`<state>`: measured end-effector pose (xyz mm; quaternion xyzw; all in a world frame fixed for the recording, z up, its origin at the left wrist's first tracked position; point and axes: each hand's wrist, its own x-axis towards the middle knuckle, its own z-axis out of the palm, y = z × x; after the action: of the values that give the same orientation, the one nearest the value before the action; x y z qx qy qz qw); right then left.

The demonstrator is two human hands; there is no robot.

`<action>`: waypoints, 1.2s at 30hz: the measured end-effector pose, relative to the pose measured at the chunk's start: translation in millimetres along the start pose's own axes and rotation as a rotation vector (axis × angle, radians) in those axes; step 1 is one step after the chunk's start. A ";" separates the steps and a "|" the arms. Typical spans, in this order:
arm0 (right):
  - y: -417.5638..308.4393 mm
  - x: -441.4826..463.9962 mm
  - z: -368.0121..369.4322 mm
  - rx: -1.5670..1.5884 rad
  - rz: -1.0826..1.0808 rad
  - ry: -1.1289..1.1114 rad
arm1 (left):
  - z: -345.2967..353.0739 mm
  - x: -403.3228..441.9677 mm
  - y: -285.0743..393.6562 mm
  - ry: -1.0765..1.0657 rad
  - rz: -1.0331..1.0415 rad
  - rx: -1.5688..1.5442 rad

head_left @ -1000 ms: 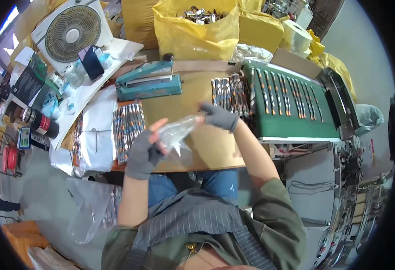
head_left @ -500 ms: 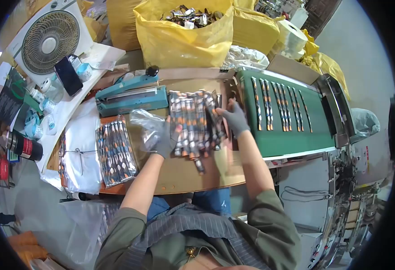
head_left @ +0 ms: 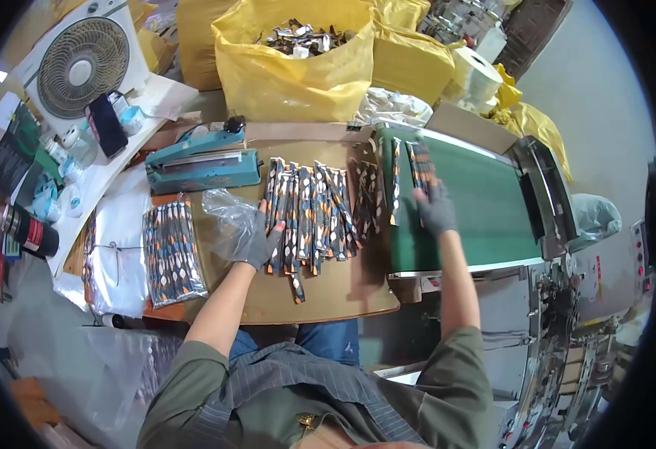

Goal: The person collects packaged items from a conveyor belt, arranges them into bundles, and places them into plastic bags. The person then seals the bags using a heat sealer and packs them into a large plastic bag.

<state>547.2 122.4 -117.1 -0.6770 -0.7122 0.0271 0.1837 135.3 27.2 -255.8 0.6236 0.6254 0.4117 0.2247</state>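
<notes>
While right hand [head_left: 438, 212] touches packets [head_left: 420, 161] (slim), left hand [head_left: 258, 243] half-open

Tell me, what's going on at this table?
A person is handling slim patterned strips. The left hand is at the left edge of a loose pile, beside a clear bag. The right hand is at a few more strips on the green belt. A neat bundle lies left of the pile.

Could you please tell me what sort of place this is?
It looks like a small packing workshop, probably part of a factory. A green conveyor belt adjoins the worktable, many slim patterned packets lie in a row, and a teal device, apparently a bag sealer, stands behind.
</notes>
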 end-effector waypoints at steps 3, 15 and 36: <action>-112.8 -35.2 0.4 -0.167 -0.122 -0.160 | 2.1 2.0 1.1 -0.058 -0.069 -0.044; -232.1 -45.0 151.5 1.047 0.187 -0.517 | -25.2 22.2 67.0 -0.078 -0.723 -0.851; -303.1 -125.3 23.5 1.675 -0.396 -0.544 | -144.5 -46.6 123.5 -0.294 0.069 -0.512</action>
<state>252.9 -19.5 -80.1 -0.1566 -0.5816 0.6640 0.4431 99.6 -66.1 -87.5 0.6202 0.4405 0.4689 0.4489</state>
